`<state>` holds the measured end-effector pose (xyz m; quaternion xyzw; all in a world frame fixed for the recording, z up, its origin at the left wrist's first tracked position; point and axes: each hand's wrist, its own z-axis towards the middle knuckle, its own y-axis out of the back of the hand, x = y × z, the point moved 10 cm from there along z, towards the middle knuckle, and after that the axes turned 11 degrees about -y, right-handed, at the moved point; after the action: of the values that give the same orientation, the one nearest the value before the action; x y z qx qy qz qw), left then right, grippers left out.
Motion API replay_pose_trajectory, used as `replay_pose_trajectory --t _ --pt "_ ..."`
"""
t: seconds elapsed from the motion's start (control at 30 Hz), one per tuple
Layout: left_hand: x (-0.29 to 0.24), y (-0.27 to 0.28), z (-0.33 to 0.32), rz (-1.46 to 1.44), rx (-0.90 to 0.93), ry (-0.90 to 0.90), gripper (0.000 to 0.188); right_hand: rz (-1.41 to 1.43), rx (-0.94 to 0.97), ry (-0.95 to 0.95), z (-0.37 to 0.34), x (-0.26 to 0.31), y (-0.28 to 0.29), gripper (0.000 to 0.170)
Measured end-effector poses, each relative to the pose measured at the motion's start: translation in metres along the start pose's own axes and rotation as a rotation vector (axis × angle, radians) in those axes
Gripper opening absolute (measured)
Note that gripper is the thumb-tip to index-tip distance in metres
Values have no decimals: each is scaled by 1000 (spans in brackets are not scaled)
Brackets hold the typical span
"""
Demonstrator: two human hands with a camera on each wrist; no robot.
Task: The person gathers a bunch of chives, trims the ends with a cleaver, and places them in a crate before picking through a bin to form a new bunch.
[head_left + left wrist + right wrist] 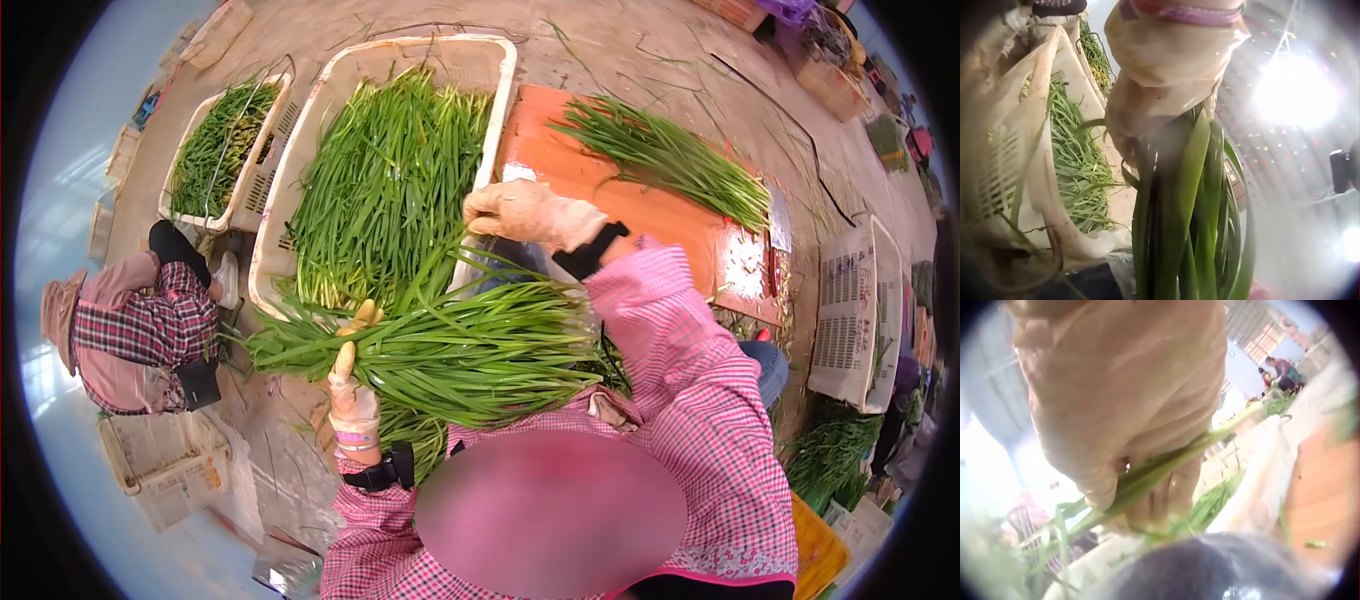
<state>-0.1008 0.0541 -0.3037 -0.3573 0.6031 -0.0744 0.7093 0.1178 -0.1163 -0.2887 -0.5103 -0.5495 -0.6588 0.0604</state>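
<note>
Gloved, my left hand (354, 402) grips a thick bunch of long green garlic chives (480, 350) in front of my body. In the left wrist view the chives (1172, 212) spread downward out of the left hand (1160, 94). My right hand (535, 213), gloved too, is by the near right corner of a large white crate (505, 62). A few stalks (1154, 472) are pinched between the fingers and thumb of the right hand (1122, 381), as the right wrist view shows. More chives (395, 190) fill that crate.
Right of the crate lies an orange board (640, 215) bearing another chive bunch (665, 160) and a metal blade (778, 215) at its right edge. A smaller filled crate (285, 95) stands at left, near a seated person (140, 330). Another crate (850, 310) stands far right.
</note>
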Motion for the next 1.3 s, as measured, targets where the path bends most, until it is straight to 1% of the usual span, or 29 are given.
replay_pose_trajectory --t 0.03,0.1,0.13,0.17,0.23,0.27,0.33,0.43,0.47,0.5,0.57,0.6,0.67,0.7,0.73,0.77,0.8,0.83,0.87,0.9,0.93,0.97,1.03,1.1,1.13,1.17,1.23,1.27,1.3 --pt "2 4 1 6 -26 6 34 97 93 -93 -18 -4 1 18" --pt "8 11 1 22 -69 33 41 103 215 -116 -54 -12 -6 22" --pt "11 -1 0 -3 -21 28 49 195 261 -158 -74 -14 -10 26" --pt "20 9 2 -70 -57 33 47 285 263 -159 -89 -31 -19 32" --pt "44 59 5 -192 -140 44 43 302 85 -208 -121 -59 -9 35" --pt "50 77 7 -171 -160 29 34 382 -3 -295 -138 -87 -3 35" --pt "48 74 5 -163 -146 18 29 539 -174 -464 -173 -141 5 36" --pt "45 63 5 -194 -106 34 26 814 -299 -474 -206 -157 -11 39" --pt "45 61 6 -202 -100 31 26 744 -284 -444 -203 -144 -16 44" --pt "45 61 8 -208 -96 27 26 868 -298 -458 -201 -135 -22 38" --pt "50 62 10 -223 -95 83 29 823 -253 -424 -187 -125 -39 32" --pt "52 65 9 -216 -112 127 30 928 -323 -403 -183 -124 -38 26" --pt "48 67 5 -122 -107 144 35 872 -396 -508 -193 -132 -35 25" --pt "44 66 7 -93 -107 113 35 842 -431 -563 -198 -137 -33 24" --pt "42 67 8 -67 -108 84 36 999 -514 -535 -209 -151 -35 21" --pt "40 67 7 -41 -111 59 37 783 -568 -610 -230 -174 -34 22" --pt "42 50 2 -99 -102 135 39 -213 -584 -496 -250 -176 -26 22" --pt "43 45 1 -112 -103 146 40 -684 -308 -654 -267 -215 -50 21" --pt "45 42 1 -126 -103 157 41 -374 -167 -1353 -336 -283 -63 21" --pt "45 38 1 -139 -102 169 42 -314 -87 -1560 -384 -296 -72 25" --pt "45 34 1 -126 -85 175 43 -291 -77 -1617 -410 -308 -83 29" --pt "45 29 2 -115 -70 176 44 -332 -75 -1651 -414 -292 -75 31" --pt "45 32 1 -101 -63 182 45 -200 -614 -1108 -360 -223 -24 31" --pt "48 43 1 -93 -63 197 45 100 -715 -647 -300 -173 -12 25" --pt "41 49 5 51 -66 58 47 302 -658 -589 -274 -154 -20 25" --pt "43 49 5 101 -28 67 47 500 -599 -525 -251 -137 -29 24" --pt "44 52 4 197 41 79 47 694 -335 -319 -209 -120 -70 27" --pt "46 63 6 113 -43 78 48 1061 -161 -289 -206 -96 -80 29" --pt "48 75 8 138 -76 64 49 952 -214 -233 -204 -77 -69 29"
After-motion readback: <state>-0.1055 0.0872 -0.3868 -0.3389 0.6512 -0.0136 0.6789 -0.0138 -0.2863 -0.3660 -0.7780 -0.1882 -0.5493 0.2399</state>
